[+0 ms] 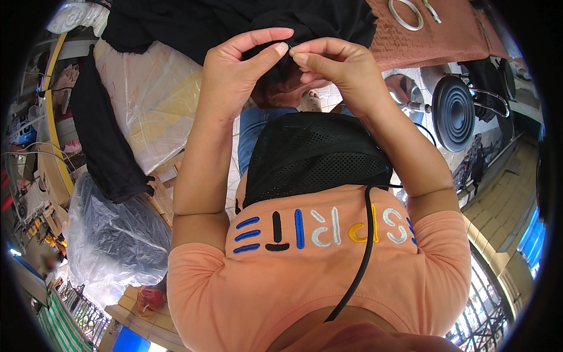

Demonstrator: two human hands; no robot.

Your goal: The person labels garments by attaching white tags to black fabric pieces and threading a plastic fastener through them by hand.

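My left hand (pixel 238 69) and my right hand (pixel 347 66) meet, fingertips almost touching, at the top middle of the head view. Thumb and index finger of the right hand are pinched on a tiny, thin thing too small to name. The left thumb is bent in against that same spot, its index finger stretched above it; what it grips is hidden. Just behind and below the fingers lies a large heap of black cloth (pixel 170 26), spread over the table.
A reddish-brown cloth (pixel 434 44) covers the table at right, with a roll of tape (pixel 406 14) on it. A round black stool (pixel 453 114) stands right. Clear plastic sheeting (pixel 146 100) and a black cloth strip (pixel 105 141) lie left. A black mesh bag (pixel 316 152) rests at my waist.
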